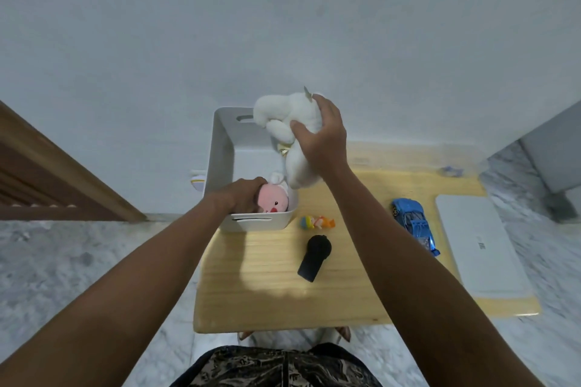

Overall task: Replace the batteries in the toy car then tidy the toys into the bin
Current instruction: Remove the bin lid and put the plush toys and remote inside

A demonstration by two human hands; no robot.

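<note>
The right hand grips the white plush toy, fingers curled around its middle, over the white bin's right wall, presumably for lowering in. The plush's long axis runs roughly vertical. The left hand presses the pink-faced plush into the bin's near end, fingers wrapped over it. The blue toy car lies near the tabletop's right edge, nose toward the far edge.

A light wooden bench stands on a grey marble floor. Behind the bench is a plain pale wall. Left of the bench is brown wooden furniture. Right of the bench stands something grey.
</note>
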